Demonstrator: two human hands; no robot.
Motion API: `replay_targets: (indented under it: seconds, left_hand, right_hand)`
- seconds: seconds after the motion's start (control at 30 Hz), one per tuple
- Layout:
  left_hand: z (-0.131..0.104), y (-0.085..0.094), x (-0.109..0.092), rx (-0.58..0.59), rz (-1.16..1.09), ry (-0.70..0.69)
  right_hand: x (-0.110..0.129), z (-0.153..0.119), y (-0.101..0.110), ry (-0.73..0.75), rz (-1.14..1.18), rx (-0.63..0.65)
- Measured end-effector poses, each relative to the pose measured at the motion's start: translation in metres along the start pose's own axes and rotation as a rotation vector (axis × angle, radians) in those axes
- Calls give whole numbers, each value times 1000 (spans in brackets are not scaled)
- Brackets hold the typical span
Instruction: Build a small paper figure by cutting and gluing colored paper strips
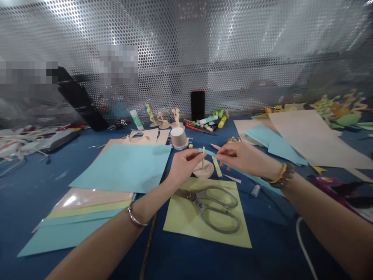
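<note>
A long blue paper strip point(253, 178) runs from beside a thin yellow-green stalk point(203, 160) to under my right wrist. The stalk stands upright on a round beige paper base point(207, 171). My left hand point(186, 163) is closed in a pinch at the stalk and the strip's left end; exactly what its fingertips grip is hard to tell. My right hand point(236, 155) pinches the strip just right of the stalk. Nearer to me, grey-handled scissors point(201, 204) lie on a yellow-green sheet point(177, 217).
Blue sheets point(125, 165) lie at left, beige sheets point(317, 136) at right. Behind the hands are a white cup point(178, 138), small paper figures point(163, 118), glue sticks point(208, 119) and a black phone point(198, 105). A white cable point(304, 245) lies at lower right.
</note>
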State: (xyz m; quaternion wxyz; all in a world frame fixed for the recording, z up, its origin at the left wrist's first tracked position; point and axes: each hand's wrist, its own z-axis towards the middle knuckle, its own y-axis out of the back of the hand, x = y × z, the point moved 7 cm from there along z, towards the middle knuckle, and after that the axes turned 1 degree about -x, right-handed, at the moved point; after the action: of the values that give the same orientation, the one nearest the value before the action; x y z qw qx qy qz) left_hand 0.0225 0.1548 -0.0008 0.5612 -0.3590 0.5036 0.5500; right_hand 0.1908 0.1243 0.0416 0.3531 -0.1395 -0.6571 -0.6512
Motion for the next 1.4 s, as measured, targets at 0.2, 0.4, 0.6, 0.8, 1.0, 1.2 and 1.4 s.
replay_targets:
  seconds: [0.2,0.4,0.6,0.8,1.0,1.2,1.4]
  left_hand:
    - [5,17,0,-129,-14,33]
    - [5,21,-2,-170,-77,57]
    - [3,19,-3,-158,-146,76]
    - [3,22,-6,-168,-162,74]
    - [4,23,-7,-169,-149,61]
    - [6,27,-7,-196,-128,31]
    - [7,29,-10,-175,-101,3]
  right_hand:
    - [-10,-10,16,-56,81,183]
    - [7,-14,-24,-22,292,446]
    - [30,-26,-64,-28,420,615]
    - [36,-32,-74,-48,446,692]
    - [19,-21,-65,-146,515,542]
    - [9,-13,-54,-220,590,411]
    - [38,-31,-55,-45,384,605]
